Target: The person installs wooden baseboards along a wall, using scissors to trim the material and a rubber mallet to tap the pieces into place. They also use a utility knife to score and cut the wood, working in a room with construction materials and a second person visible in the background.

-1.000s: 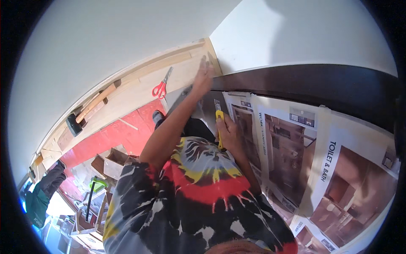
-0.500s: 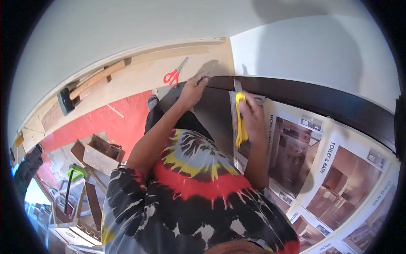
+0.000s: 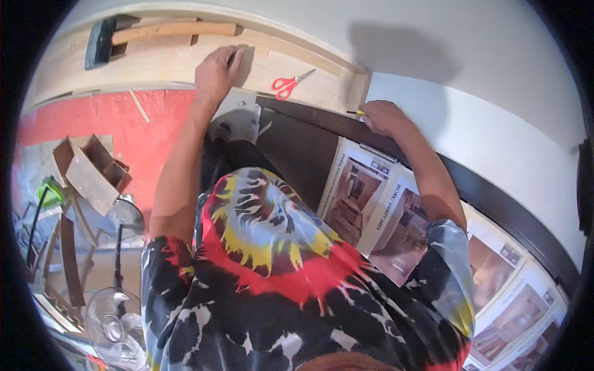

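My right hand is closed around a yellow-handled bladed tool at the dark ledge beside the white wall panel. Only a small yellow part and a thin tip of the tool show past the fingers. My left hand hangs over the pale wooden shelf, fingers curled with the thumb against them; whether anything is in them is hidden. Between the two hands lie red-handled scissors, blades pointing right. A hammer with a dark head and wooden handle rests on the shelf, beyond my left hand.
Printed boards with room pictures lean at the right, under the dark ledge. A red floor spreads at the left, with a wooden box, a green item and a fan further down.
The view has swung left. My left hand has moved left, away from the scissors and nearer the hammer. My right hand has brought the yellow-handled tool up to the ledge's corner.
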{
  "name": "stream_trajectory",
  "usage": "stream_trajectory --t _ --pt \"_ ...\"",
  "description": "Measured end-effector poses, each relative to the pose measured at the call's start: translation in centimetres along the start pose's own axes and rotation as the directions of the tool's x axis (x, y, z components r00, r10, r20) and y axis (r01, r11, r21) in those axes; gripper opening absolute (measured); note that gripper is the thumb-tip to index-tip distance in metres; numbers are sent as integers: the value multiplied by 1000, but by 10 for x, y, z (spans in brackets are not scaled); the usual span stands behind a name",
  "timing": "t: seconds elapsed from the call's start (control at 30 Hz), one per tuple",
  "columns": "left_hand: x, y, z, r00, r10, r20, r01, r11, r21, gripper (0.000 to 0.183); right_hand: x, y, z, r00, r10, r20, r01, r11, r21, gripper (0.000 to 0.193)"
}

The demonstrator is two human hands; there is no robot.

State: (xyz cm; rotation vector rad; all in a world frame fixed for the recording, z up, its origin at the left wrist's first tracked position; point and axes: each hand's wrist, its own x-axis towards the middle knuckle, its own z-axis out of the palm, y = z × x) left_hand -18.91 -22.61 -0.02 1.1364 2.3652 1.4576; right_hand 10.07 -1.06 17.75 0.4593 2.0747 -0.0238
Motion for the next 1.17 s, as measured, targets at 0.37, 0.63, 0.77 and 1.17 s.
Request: stream_trajectory --t 0.37,0.63,0.77,1.17 --pt "-5 -6 22 974 191 -123 -161 962 218 26 -16 -12 5 998 66 -11 -67 990 -125 18" --pt "-9 -7 19 981 166 -97 -142 966 214 18 -12 -17 9 994 109 -26 -112 982 -152 19" --pt "-6 -5 19 972 197 -129 -168 964 208 17 -11 -21 8 991 132 -13 -133 980 -146 20" --pt "-12 -18 28 976 199 -83 -174 954 246 13 5 -26 5 978 185 95 -153 950 -273 18"
